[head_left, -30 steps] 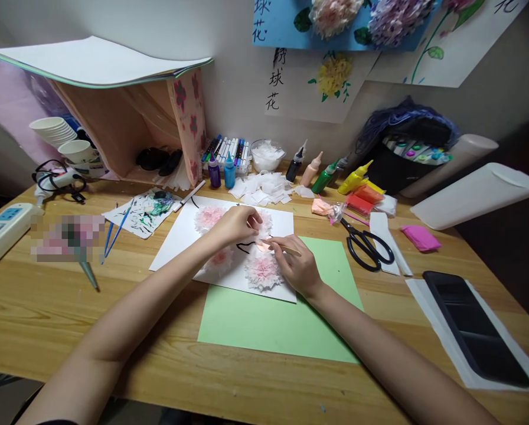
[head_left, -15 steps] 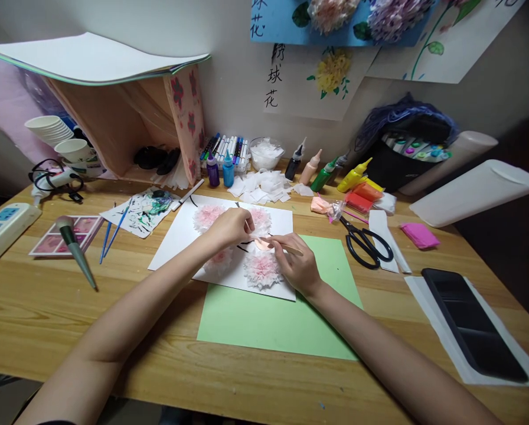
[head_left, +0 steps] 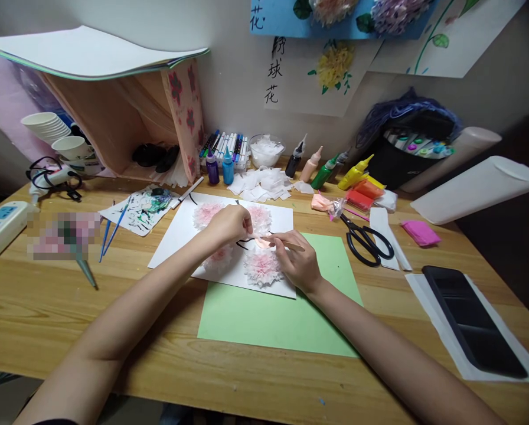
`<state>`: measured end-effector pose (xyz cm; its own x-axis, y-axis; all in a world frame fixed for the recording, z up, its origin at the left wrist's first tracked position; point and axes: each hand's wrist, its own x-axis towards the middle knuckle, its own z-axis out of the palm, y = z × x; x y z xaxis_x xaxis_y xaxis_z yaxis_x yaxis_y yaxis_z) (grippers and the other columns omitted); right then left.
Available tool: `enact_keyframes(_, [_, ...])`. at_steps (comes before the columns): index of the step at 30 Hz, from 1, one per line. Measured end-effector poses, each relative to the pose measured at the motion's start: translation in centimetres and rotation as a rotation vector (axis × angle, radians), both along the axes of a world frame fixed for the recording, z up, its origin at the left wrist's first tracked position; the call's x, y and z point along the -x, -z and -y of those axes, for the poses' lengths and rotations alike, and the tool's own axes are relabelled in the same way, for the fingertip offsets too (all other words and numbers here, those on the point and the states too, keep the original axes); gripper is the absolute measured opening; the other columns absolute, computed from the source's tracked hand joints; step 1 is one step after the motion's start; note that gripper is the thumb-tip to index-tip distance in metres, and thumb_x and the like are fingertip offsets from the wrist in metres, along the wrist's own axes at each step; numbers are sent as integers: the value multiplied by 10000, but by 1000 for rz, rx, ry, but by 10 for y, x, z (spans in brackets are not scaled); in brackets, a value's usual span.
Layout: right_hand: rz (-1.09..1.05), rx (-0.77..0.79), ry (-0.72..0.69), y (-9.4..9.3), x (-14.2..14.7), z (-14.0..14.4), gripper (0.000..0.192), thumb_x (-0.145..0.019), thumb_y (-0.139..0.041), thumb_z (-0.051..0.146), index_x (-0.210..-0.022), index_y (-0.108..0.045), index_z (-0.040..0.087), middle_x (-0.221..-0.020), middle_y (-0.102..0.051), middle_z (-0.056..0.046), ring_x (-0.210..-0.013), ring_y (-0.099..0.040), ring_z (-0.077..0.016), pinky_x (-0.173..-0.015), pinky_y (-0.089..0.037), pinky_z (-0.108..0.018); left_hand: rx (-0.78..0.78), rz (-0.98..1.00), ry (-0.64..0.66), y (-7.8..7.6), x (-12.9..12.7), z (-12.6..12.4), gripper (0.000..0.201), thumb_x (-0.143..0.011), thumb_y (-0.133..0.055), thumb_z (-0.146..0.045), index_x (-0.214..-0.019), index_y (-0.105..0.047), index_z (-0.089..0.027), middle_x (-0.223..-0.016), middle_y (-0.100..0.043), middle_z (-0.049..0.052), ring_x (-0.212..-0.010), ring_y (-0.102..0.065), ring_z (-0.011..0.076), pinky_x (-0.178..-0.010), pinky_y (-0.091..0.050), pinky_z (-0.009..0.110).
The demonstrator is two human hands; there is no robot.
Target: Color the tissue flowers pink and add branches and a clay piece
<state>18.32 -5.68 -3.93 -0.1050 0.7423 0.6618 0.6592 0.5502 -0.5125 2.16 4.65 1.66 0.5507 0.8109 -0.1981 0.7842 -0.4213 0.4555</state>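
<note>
White paper (head_left: 171, 242) lies at an angle on the desk, with several pink-and-white ruffled paper flowers (head_left: 264, 268) and black painted lines on it. In my right hand (head_left: 300, 262) is a thin wooden stick (head_left: 290, 244), its tip at a peach-coloured patch (head_left: 263, 242) above the lower right flower. My left hand (head_left: 233, 224) hovers over the middle of the paper, fingers pinched close to the stick's tip. Whatever those fingers hold is too small to tell. Underneath, a green sheet (head_left: 264, 321) sticks out towards me.
Black scissors (head_left: 366, 243) and a black tray (head_left: 472, 321) lie to the right. Paint bottles (head_left: 324, 173) and white paper scraps (head_left: 262, 185) are behind the paper. At left are blue paintbrushes (head_left: 116, 227), a paint-smeared sheet (head_left: 143, 206) and a box (head_left: 178, 118).
The whole view has shifted slightly. Both hands stay almost in place, and the stick's tip remains at the peach-coloured patch.
</note>
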Motion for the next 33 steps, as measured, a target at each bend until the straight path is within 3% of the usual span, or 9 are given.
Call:
enact_keyframes(5, [32,-54,-72,-1,0,2,195,-882,-468,116,-968,-621,200,-832,-704,-59,-745,-595,-197,-645,-494,-349,18,51,-46,1,0,1,183,-664,-604,-137,-835,-664,-160,-736,-685,42,-690,-624,175,-587,-423,240])
enact_keyframes(10, [-17,-37,-17,-2,-1,1,190,-898,-455,143,-975,-617,209,-807,-693,-52,-736,-597,-192,-665,-491,-355,11,27,-46,7,-1,1,192,-661,-666,-261,-829,-651,-170,-791,-686,45,-734,-625,183,-586,-417,246])
enact_keyframes(19, [30,27,-11,0,0,-3,183,-921,-449,163,-998,-609,206,-859,-694,-56,-764,-587,-191,-686,-486,-346,-4,35,-24,6,-3,4,167,-671,-623,-164,-835,-653,-162,-812,-680,48,-743,-613,180,-577,-394,249])
enact_keyframes(27, [30,42,93,3,1,-5,190,-936,-432,195,-923,-621,209,-853,-686,-56,-802,-609,-203,-719,-483,-363,0,159,-51,8,-6,5,189,-669,-606,-159,-853,-646,-159,-808,-681,41,-738,-621,169,-583,-417,231])
enact_keyframes(33, [1,4,47,1,1,-4,180,-925,-451,161,-943,-625,203,-870,-693,-58,-816,-611,-197,-724,-482,-357,2,194,-75,8,-8,5,227,-668,-596,-140,-890,-641,-148,-803,-672,43,-736,-619,168,-614,-431,237])
